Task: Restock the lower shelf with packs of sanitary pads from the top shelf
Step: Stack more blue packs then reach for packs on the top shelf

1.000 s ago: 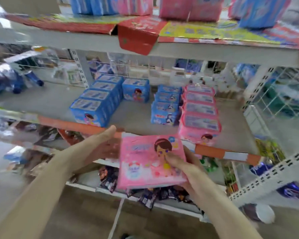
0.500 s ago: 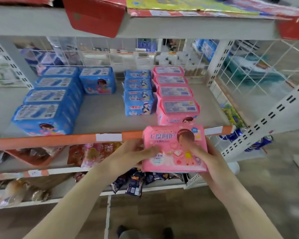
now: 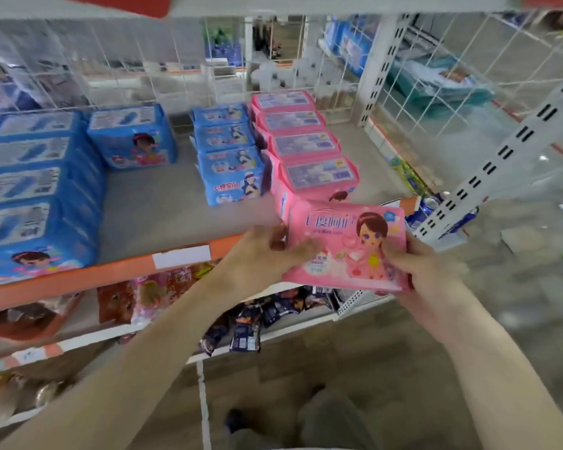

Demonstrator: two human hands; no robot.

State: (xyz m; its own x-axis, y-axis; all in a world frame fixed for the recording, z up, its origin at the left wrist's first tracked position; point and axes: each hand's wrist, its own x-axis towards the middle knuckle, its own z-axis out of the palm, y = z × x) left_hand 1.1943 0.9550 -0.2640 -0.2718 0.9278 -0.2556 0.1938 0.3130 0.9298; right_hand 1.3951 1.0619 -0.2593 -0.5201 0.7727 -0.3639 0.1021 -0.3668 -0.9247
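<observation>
The pink pack (image 3: pixel 346 245) is being held just in front of the lower shelf's orange edge (image 3: pixel 78 280), at about four o'clock in the view, its printed face tilting up toward the person. Both grips are closed on it: the left hand (image 3: pixel 267 254) is pinching its left edge with the thumb lying across the front, and the right hand (image 3: pixel 413 271) is cupping the lower right corner with fingers wrapping underneath. Holding it two-handed and level like this looks like lining it up to slide in, probably at the front of the pink row (image 3: pixel 306 151), which is running back from the edge toward twelve o'clock directly behind the pack.

The pack itself is looking flat, soft and glossy, bright pink with white lettering along the top and a cartoon girl with brown hair on the right half; it is bowing a little under the fingers, so it should squash easily.

Moving outward, a row of small blue packs (image 3: pixel 228 157) is sitting just beside the pink row at its nine o'clock, and larger blue packs (image 3: pixel 30 196) are filling the far left of the shelf. Below, snack bags (image 3: pixel 247 323) are hanging off a lower shelf.
</observation>
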